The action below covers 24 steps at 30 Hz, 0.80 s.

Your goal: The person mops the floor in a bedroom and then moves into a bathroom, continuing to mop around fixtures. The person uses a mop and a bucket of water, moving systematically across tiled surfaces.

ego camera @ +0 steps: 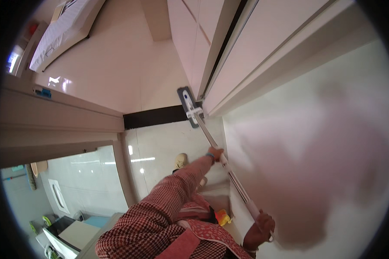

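A flat mop with a grey pad and a white swivel plate (188, 103) lies across the black threshold strip (155, 117). Its head is close by the door frame's lower corner. From there the mop's pole (238, 184) slants down to the right. Midway along it, my left hand (216, 154) is closed around the pole, a bluish band at the wrist. My right hand (261, 227) grips the pole's upper end, just below a small hanging loop.
A white wall (311, 155) stands close on the right. Beyond the threshold are a white cabinet (194, 48) and a bed (63, 35). At left, a doorway opens onto a room with a squat toilet (58, 196). My shoe (181, 160) rests on glossy tiles.
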Tool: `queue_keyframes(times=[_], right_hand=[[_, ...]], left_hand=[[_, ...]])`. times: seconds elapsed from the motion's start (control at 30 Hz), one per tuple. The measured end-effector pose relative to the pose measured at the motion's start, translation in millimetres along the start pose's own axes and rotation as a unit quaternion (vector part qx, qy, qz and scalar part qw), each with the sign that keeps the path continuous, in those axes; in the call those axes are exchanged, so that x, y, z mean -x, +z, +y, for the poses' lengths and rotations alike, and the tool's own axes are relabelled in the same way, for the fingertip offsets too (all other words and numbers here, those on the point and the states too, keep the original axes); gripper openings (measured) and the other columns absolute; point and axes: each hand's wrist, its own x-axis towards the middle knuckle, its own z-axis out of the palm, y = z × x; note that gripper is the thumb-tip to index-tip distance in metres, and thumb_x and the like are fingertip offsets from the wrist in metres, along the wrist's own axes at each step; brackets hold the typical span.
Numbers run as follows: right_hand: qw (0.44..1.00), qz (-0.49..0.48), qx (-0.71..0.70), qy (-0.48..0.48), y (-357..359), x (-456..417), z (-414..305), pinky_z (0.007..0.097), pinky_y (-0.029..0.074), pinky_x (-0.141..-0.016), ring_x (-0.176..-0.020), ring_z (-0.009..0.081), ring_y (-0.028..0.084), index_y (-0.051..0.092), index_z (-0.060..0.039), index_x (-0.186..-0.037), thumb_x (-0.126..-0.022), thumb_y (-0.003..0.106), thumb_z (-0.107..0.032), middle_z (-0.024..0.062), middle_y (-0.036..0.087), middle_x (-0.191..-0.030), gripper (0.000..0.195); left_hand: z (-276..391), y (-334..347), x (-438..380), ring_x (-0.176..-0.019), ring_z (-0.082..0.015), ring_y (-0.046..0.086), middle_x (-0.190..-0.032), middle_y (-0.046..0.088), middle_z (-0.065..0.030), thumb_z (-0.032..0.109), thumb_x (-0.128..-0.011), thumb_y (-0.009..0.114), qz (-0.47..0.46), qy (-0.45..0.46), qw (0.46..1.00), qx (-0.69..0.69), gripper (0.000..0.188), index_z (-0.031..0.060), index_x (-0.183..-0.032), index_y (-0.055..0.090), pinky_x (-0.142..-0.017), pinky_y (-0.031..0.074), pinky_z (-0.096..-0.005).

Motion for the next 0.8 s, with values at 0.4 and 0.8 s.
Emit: queue_keyframes(times=[0.4,0.8], right_hand=[[0.977,-0.208,0.022,0.037,-53,-39,-6,0.0413,0.038,-0.078,-0.056,0.0157,0.040,0.037,-0.0101,-0.065,-0.088,0.038,-0.018,0.0025,0.038,-0.058,0.024],[0.940,-0.319,0.067,0.098,-67,-8,44,0.0390,0.047,-0.072,-0.059,0.0159,0.048,0.046,-0.0008,-0.058,-0.082,0.047,-0.006,0.0061,0.046,-0.058,0.024]], left_hand=[[4,21,101,-0.065,-0.0238,0.059,-0.079,0.058,-0.0118,0.031,-0.070,0.061,0.132,-0.230,0.835,0.482,0.041,-0.0020,-0.093,0.052,-0.052,0.051,-0.0367],[-209,41,181,-0.068,-0.0237,0.059,-0.077,0.059,-0.0142,0.026,-0.079,0.054,0.225,-0.355,0.838,0.349,0.027,0.0004,-0.086,0.053,-0.057,0.046,-0.0379]])
